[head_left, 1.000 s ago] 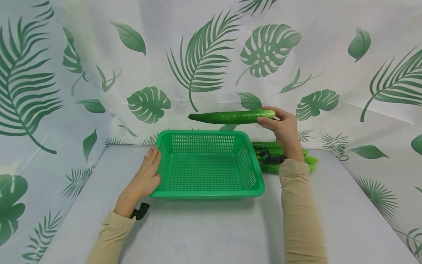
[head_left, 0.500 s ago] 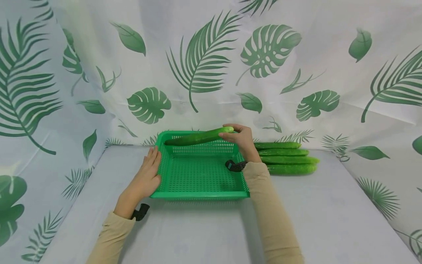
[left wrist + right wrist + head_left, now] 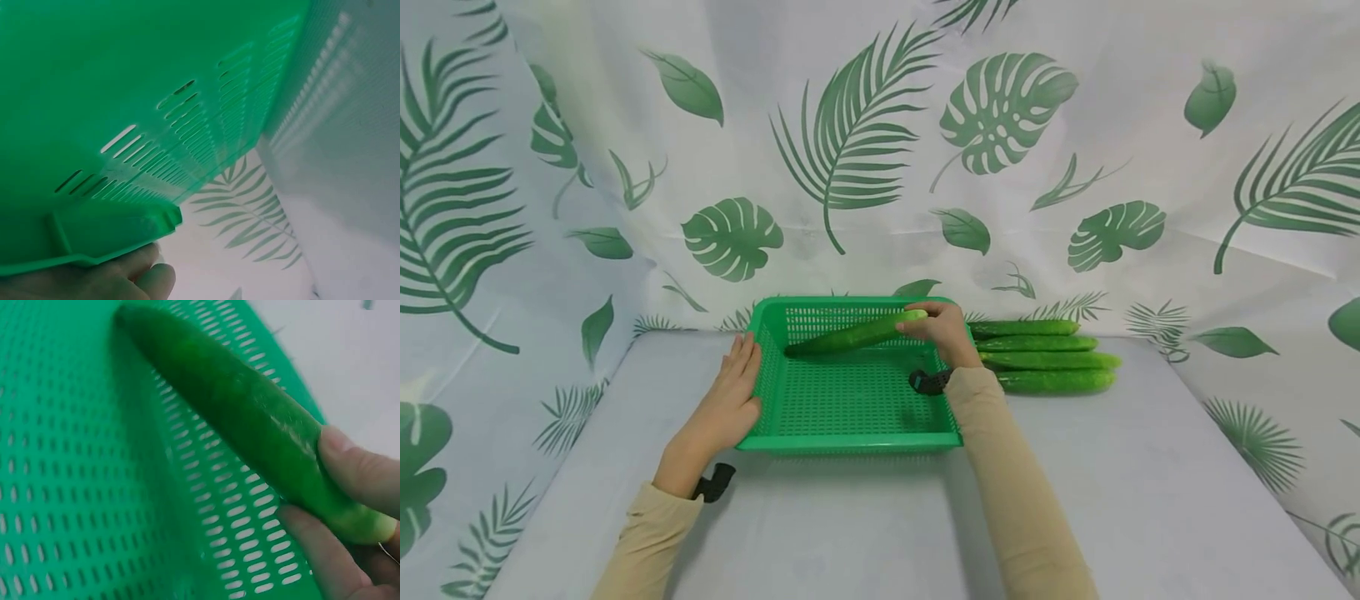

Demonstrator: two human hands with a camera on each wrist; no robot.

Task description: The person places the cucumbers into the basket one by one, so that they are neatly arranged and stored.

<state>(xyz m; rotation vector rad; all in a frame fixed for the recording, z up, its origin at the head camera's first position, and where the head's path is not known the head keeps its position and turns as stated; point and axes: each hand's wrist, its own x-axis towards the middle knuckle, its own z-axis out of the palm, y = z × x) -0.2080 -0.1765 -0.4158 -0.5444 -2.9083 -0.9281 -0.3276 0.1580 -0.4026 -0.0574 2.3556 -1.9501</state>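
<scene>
A long green cucumber [image 3: 850,335] slants inside the green plastic basket [image 3: 850,442], its dark tip low at the left and its pale end raised. My right hand [image 3: 946,332] pinches that pale end between thumb and fingers. In the right wrist view the cucumber [image 3: 231,406] lies along the basket's slotted wall, with the dark tip at the basket floor. My left hand [image 3: 727,400] rests against the basket's left side with its fingers straight. From the left wrist view, the fingers [image 3: 140,275] touch the underside of the basket's rim [image 3: 87,259].
Several cucumbers [image 3: 1052,361] lie side by side on the white table [image 3: 1150,483], right of the basket and partly behind the right forearm. A leaf-printed white sheet [image 3: 865,167] rises behind the table and at its sides.
My right hand has carried the cucumber left and down, from above the basket's back right into the basket. My left hand keeps its place at the basket's side.
</scene>
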